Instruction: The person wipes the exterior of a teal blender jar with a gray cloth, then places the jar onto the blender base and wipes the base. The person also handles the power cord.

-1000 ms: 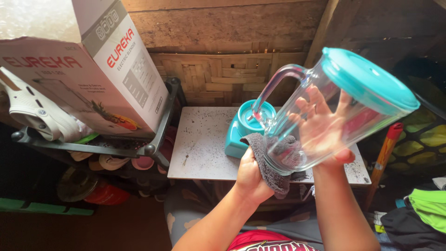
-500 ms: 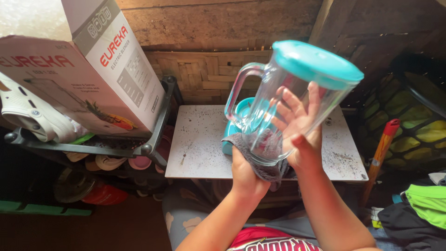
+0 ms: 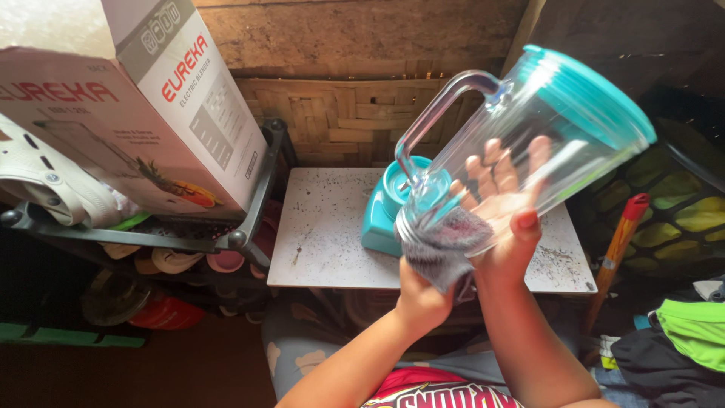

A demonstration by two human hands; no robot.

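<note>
Tilted further since 0.5 s ago, the jug now leans lid-end right above the table. Clear hard plastic, teal lid, looped handle: light, stiff, slick, likely to crack if dropped. Right hand cradles its wall with spread fingers; left hand presses a grey cloth to its bottom. Teal base stands behind.

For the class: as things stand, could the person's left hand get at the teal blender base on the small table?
Probably not at once. The left hand is pressing a grey cloth to the bottom of the clear jug, which hangs right over the teal blender base on the table.
</note>
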